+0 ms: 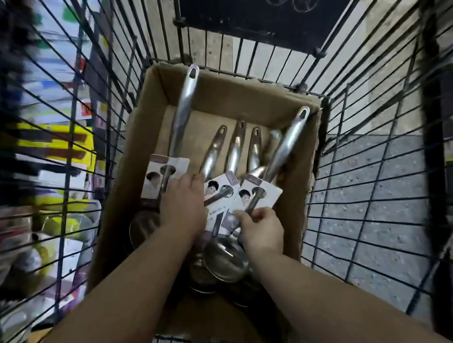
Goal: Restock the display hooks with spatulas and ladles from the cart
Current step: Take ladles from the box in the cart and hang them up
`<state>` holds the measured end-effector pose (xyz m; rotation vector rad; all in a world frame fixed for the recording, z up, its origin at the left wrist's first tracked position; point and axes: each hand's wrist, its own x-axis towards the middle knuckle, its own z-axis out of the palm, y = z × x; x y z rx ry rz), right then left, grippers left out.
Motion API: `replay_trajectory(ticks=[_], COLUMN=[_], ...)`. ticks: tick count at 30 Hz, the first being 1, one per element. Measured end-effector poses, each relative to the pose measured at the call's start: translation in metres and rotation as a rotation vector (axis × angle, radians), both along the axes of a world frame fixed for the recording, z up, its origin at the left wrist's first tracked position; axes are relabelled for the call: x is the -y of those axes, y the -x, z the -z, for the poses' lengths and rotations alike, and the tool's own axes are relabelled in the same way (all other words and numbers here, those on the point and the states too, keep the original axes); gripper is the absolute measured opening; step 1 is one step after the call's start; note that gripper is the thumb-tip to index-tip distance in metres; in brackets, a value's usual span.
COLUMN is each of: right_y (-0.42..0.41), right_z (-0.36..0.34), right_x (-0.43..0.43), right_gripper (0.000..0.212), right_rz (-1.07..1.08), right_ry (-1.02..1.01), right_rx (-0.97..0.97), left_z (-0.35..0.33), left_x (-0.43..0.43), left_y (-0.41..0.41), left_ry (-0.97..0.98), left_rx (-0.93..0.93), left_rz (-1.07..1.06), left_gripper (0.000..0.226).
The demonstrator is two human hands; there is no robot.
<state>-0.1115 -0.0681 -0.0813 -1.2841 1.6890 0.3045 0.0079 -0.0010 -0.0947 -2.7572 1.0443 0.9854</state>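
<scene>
Steel ladles [234, 154], six handles by my count, lie in a brown cardboard box [291, 192] inside the black wire cart [359, 186], left hand [182, 203] gripping one ladle's neck, right hand [261, 227] pinching another.

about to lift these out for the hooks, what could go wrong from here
The left hand and right hand each grip a steel ladle with a paper label card among overlapping steel ladle handles in the brown cardboard box. Lifting could snag neighbours, and the cards might tear or bend. Long handles may catch the black wire cart.
</scene>
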Motion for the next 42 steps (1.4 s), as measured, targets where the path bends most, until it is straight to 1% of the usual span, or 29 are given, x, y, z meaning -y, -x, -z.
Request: replay_trajectory(ticks=[3,8,11,14,15,17,19,21,24,27,28,31,34,37,38,40,42], right_y=[0.001,0.002,0.000,-0.002,-0.002,-0.003,-0.006,-0.011,-0.018,-0.023,-0.024,-0.028,-0.031,-0.036,-0.038,-0.040,-0.043], right_z=[0.006,0.004,-0.005,-0.018,-0.023,-0.034,-0.048,-0.063,-0.089,-0.115,-0.124,-0.158,-0.200,-0.249,-0.266,-0.296,-0.322], right_x=[-0.001,0.001,0.000,0.002,0.003,0.007,0.011,0.015,0.021,0.024,0.025,0.024,0.021,0.018,0.016,0.012,0.010], right_gripper=[0.021,0.023,0.021,0.019,0.019,0.021,0.022,0.021,0.020,0.020,0.020,0.022,0.021,0.021,0.021,0.021,0.021], right_rz=[-0.002,-0.104,-0.144,-0.273,-0.327,-0.438,-0.551,-0.616,-0.619,-0.603,-0.599,-0.594,-0.642,-0.721,-0.741,-0.762,-0.780], right_ry=[0.058,0.079,0.095,0.139,0.158,0.206,0.258,0.297,0.328,0.345,0.352,0.382,0.424,0.482,0.504,0.537,0.546], right_rx=[-0.016,-0.023,-0.014,0.007,0.020,0.041,0.038,0.043,0.077,0.117,0.130,0.176,0.237,0.300,0.319,0.365,0.417], left_z=[0.000,-0.006,-0.009,-0.018,-0.022,-0.034,-0.050,-0.066,-0.089,-0.115,-0.124,-0.156,-0.190,-0.226,-0.248,-0.295,-0.329], left_x=[-0.003,-0.003,-0.003,-0.009,-0.011,-0.016,-0.018,-0.019,-0.020,-0.024,-0.027,-0.037,-0.048,-0.060,-0.061,-0.064,-0.070], left_y=[0.001,0.000,0.002,0.005,0.004,0.001,-0.005,-0.013,-0.025,-0.033,-0.034,-0.033,-0.028,-0.027,-0.025,-0.020,-0.017], left_ry=[-0.011,-0.095,-0.077,-0.029,-0.016,0.022,0.091,0.189,0.337,0.510,0.558,0.656,0.740,0.793,0.819,0.873,0.922], left_rx=[0.023,0.034,-0.001,-0.041,-0.060,-0.078,-0.065,-0.085,-0.204,-0.329,-0.351,-0.378,-0.396,-0.391,-0.393,-0.371,-0.303], left_rz=[0.026,0.082,0.044,-0.049,-0.089,-0.148,-0.213,-0.333,-0.582,-0.861,-0.922,-1.003,-1.048,-1.073,-1.074,-1.065,-1.038], left_gripper=[0.060,0.045,0.034,0.018,0.015,0.019,0.026,0.026,0.013,0.015,0.015,0.017,0.018,0.035,0.034,0.017,0.010])
